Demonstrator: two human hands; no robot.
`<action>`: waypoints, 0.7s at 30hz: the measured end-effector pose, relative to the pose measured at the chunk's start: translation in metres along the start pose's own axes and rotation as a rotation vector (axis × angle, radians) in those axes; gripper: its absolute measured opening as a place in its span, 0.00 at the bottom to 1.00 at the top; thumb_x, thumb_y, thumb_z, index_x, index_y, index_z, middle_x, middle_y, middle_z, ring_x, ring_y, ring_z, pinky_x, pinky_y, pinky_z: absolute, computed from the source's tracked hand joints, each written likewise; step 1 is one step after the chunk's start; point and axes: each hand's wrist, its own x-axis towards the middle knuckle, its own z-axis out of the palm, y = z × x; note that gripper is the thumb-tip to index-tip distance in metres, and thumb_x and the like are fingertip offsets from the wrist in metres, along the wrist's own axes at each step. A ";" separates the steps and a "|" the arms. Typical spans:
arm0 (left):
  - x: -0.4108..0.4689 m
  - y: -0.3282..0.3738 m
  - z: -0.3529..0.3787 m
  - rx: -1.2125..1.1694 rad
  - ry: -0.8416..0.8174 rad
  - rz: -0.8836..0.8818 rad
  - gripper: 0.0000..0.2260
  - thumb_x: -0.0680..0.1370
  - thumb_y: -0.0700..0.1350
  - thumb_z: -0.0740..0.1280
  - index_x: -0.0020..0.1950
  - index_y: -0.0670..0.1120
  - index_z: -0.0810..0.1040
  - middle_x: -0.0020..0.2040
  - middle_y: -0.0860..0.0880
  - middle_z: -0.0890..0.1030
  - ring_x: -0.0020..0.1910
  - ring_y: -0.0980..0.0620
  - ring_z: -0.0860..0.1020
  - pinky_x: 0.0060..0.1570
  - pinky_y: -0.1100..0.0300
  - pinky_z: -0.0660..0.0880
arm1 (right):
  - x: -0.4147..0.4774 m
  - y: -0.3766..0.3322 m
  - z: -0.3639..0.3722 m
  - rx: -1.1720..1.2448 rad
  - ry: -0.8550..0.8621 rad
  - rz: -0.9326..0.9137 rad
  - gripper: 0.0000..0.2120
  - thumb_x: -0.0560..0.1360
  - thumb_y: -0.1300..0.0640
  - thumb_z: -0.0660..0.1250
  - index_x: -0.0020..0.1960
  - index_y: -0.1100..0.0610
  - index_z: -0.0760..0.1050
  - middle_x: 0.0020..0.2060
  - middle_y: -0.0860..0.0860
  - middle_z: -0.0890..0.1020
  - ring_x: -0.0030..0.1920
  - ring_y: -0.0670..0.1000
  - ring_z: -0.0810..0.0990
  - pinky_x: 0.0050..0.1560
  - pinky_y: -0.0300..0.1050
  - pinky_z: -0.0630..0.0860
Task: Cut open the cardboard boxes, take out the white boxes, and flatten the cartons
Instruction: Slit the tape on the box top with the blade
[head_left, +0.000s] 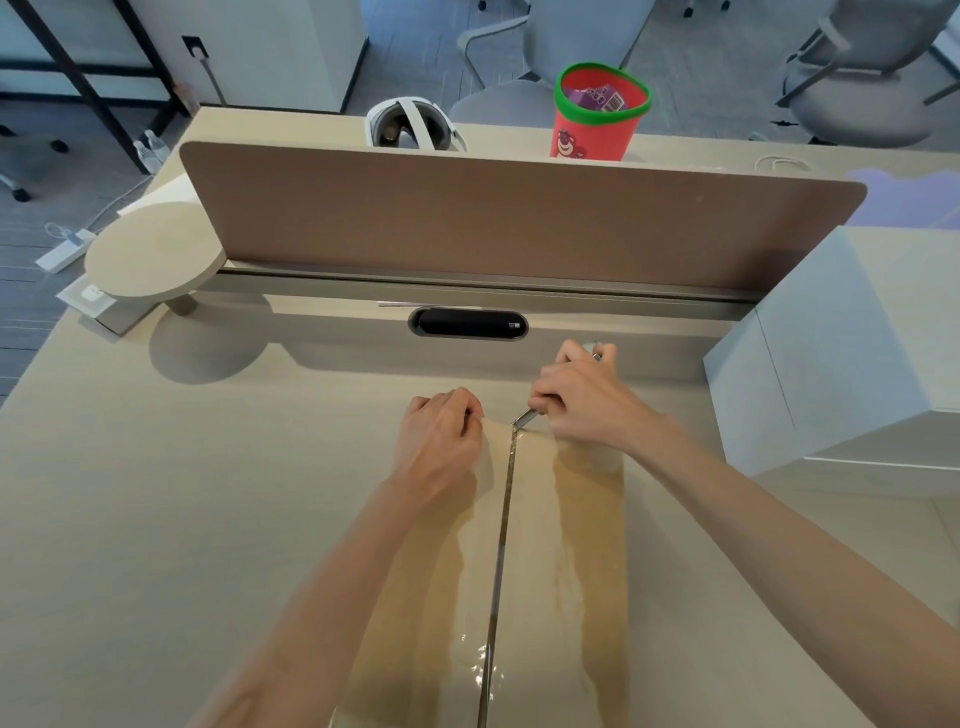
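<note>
Taped brown cardboard box (524, 545), flaps closed, lengthwise

I see a tan carton (540, 545) under glossy clear tape, a dark seam down its middle. The knife (524, 417) is silver. The desk (182, 493) is pale beige, the divider (493, 223) brown. The bin (597, 117) is red with a green rim and a pink bear print. The headset (408, 124) is white.

We see a carton (524, 545) lying on the desk (208, 493) before the partition (493, 218); behind the partition stand a headset (408, 124) left and a cup (597, 117) right.
</note>
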 end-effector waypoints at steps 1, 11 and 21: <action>0.000 0.000 0.000 -0.001 0.000 0.000 0.05 0.77 0.40 0.59 0.45 0.47 0.73 0.41 0.55 0.79 0.42 0.54 0.74 0.52 0.60 0.61 | -0.001 0.002 0.002 -0.003 0.027 -0.015 0.11 0.73 0.57 0.63 0.33 0.52 0.77 0.30 0.41 0.76 0.44 0.48 0.64 0.44 0.47 0.49; 0.001 0.001 0.000 0.020 0.004 -0.001 0.05 0.77 0.40 0.59 0.45 0.47 0.73 0.42 0.55 0.79 0.42 0.53 0.75 0.50 0.62 0.59 | -0.007 0.010 0.007 0.015 0.145 0.020 0.10 0.71 0.57 0.63 0.32 0.51 0.77 0.30 0.41 0.76 0.43 0.48 0.65 0.44 0.47 0.52; 0.003 0.003 0.000 0.013 -0.010 -0.005 0.05 0.76 0.42 0.57 0.44 0.50 0.70 0.41 0.56 0.78 0.40 0.55 0.73 0.52 0.60 0.61 | -0.008 0.004 0.001 -0.074 0.132 -0.028 0.09 0.69 0.61 0.66 0.31 0.52 0.75 0.29 0.41 0.74 0.43 0.48 0.64 0.44 0.47 0.51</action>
